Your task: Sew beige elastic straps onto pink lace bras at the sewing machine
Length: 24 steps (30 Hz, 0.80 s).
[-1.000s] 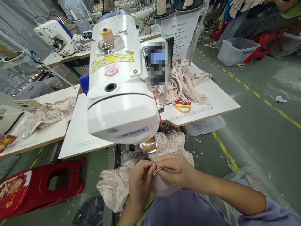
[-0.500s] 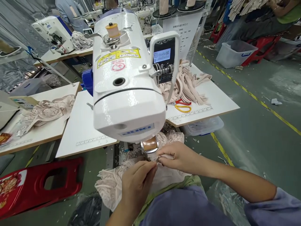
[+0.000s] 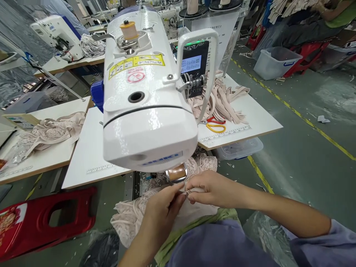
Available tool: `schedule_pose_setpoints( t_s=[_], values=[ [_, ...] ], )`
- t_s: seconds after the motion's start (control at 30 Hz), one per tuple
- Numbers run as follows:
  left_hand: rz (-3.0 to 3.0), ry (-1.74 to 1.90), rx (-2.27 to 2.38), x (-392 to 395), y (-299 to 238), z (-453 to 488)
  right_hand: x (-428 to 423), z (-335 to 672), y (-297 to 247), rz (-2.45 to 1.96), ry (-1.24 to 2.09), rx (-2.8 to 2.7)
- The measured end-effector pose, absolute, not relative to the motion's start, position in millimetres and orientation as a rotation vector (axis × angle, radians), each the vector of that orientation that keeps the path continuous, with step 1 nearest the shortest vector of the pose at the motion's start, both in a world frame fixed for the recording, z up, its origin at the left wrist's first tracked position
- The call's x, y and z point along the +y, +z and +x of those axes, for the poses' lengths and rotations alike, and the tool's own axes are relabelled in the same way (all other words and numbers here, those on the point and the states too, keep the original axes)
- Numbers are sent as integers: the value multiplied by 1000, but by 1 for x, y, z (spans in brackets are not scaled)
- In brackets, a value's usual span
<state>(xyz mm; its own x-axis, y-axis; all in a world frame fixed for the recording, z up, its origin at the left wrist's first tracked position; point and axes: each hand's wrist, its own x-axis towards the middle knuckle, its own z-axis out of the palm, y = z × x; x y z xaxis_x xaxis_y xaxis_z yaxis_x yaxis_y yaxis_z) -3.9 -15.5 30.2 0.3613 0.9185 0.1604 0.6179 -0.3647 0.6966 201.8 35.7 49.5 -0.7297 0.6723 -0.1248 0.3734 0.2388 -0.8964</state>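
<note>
Below the sewing machine (image 3: 150,137), crumpled beige lace (image 3: 130,218) lies beside my left hand (image 3: 162,203), beyond my right hand (image 3: 213,188); both pinch thin fabric (image 3: 197,190).

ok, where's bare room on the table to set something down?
Left of the machine, behind the left ruler; also right, between the straps and the right edge of the table. Crowded: right beside the machine, with straps and scissors, and in front, where left hand and right hand pinch fabric.
</note>
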Motion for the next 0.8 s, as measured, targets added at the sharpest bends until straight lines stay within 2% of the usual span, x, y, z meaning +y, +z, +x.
schedule_pose_setpoints(
  t_s=[0.1, 0.27, 0.4, 0.53, 0.7, 0.8],
  values=[
    [2252, 656, 1375, -14, 30, -1, 31, 201, 44, -1000, 1421, -2175],
    [2215, 811, 1533, -15, 24, 9, 37, 194, 39, -940, 967, -2214],
    [2327, 862, 1692, -8, 16, 0, 60, 184, 47, -1040, 996, -2294],
    [2894, 970, 1448, 3, 7, -22, 75, 177, 58, -1186, 920, -2381],
    [3123, 808, 1301, 11, 6, -32, 74, 176, 61, -1235, 904, -2465],
    [3135, 681, 1430, 7, 10, -22, 65, 181, 49, -1168, 734, -2431]
  ],
)
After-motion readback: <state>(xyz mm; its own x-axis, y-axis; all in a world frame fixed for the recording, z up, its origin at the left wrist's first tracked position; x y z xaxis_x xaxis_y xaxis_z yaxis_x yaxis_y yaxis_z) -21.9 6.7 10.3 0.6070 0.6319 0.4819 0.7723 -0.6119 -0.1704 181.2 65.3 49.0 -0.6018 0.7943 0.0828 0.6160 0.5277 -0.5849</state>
